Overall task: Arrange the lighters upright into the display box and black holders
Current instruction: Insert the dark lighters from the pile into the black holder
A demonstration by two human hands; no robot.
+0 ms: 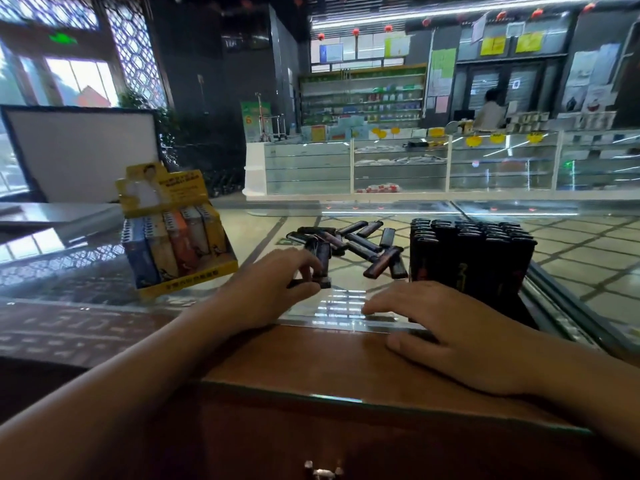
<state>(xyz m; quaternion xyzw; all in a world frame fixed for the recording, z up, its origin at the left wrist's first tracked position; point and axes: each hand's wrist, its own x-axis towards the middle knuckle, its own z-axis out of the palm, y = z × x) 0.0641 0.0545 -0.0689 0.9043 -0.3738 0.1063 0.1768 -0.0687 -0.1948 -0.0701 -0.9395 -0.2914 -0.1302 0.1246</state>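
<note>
Dark lighters (360, 242) lie loose (perhaps a dozen).

Lighter pile (360, 245) between box (180, 244) and holder (471, 254)

The left hand's fingers (304, 268) hide the lower part of the dark lighters (322, 261) they grip.

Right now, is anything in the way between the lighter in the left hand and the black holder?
Yes. The left hand pinches a dark lighter; between it and the black holder lies a pile of loose lighters on the glass counter. Lifting over them looks easy.
</note>
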